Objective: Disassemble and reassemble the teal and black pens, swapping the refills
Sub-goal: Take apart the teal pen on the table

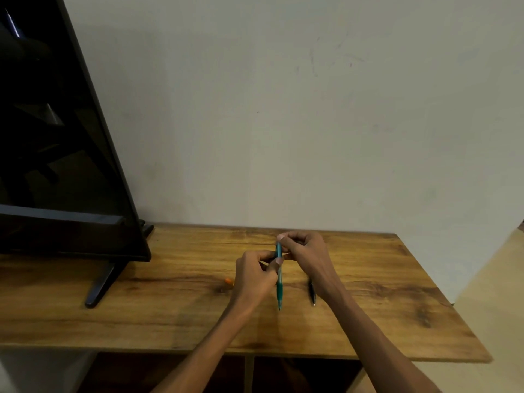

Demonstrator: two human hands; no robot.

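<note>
The teal pen (279, 287) is held above the wooden table (170, 307), its tip pointing toward me. My left hand (255, 276) pinches its barrel near the middle. At the pen's far end, my right hand (306, 253) has its fingers closed around the top. On the table to the right lies the black pen (312, 293), partly hidden under my right wrist. A small orange piece (229, 281) rests on the table just left of my left hand.
A large black screen (56, 137) on a stand (99, 287) fills the left side of the table. A pale wall rises right behind the table. The table's right edge (442, 293) and front edge (255, 351) are in view, with open shelves below.
</note>
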